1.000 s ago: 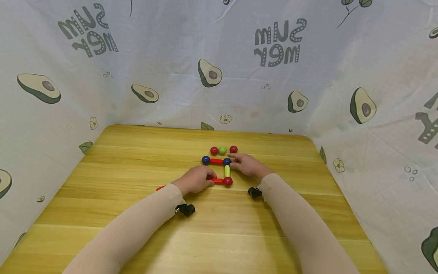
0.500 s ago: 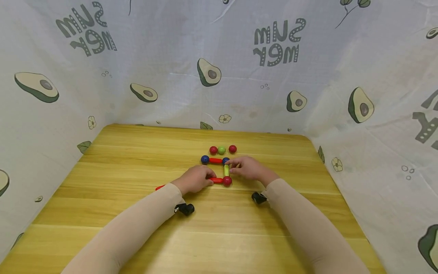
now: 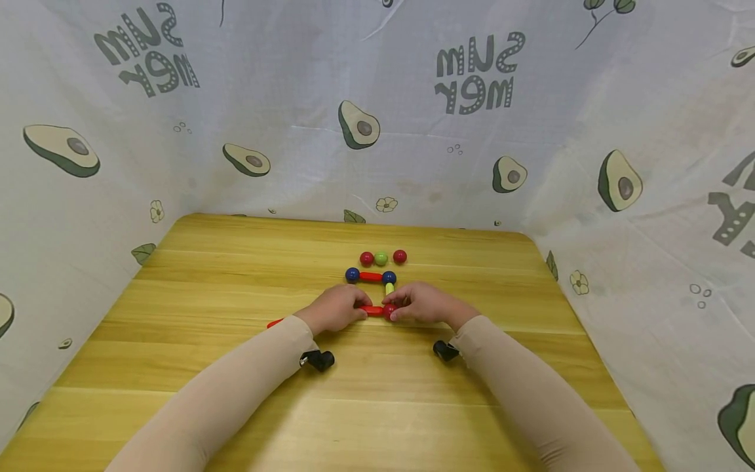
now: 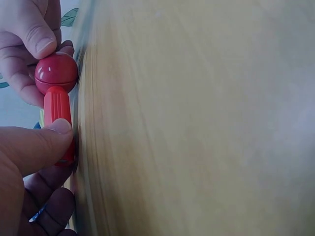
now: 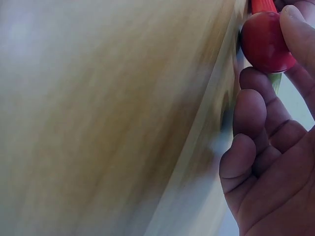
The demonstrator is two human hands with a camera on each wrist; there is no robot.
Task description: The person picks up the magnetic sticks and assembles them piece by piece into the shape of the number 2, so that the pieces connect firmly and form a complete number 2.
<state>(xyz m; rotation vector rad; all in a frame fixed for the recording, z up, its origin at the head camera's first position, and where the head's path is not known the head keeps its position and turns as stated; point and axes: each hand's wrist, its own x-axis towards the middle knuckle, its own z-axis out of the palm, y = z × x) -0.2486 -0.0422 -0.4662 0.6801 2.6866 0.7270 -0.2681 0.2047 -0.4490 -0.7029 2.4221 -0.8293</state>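
Observation:
My left hand (image 3: 336,308) pinches a red magnetic rod (image 4: 58,109) between thumb and fingers. At the rod's right end sits a red ball (image 5: 266,43), and my right hand (image 3: 429,303) holds that ball with thumb and fingertips. A yellow-green rod (image 3: 389,288), partly covered by the right hand, runs from there back to a blue ball (image 3: 388,278). From that blue ball another red rod (image 3: 370,277) reaches left to a second blue ball (image 3: 352,275). Together the pieces form a shape with its left side open, lying on the wooden table.
Behind the shape lie a red ball (image 3: 366,259), a green ball (image 3: 381,258) and another red ball (image 3: 400,256). The end of a red piece (image 3: 274,323) shows beside the left sleeve. A printed cloth (image 3: 307,183) stands along the back and sides of the table (image 3: 354,419).
My right hand has moved from the right blue ball down along the yellow-green rod to the red ball, which it now holds. The left hand stays on its red rod.

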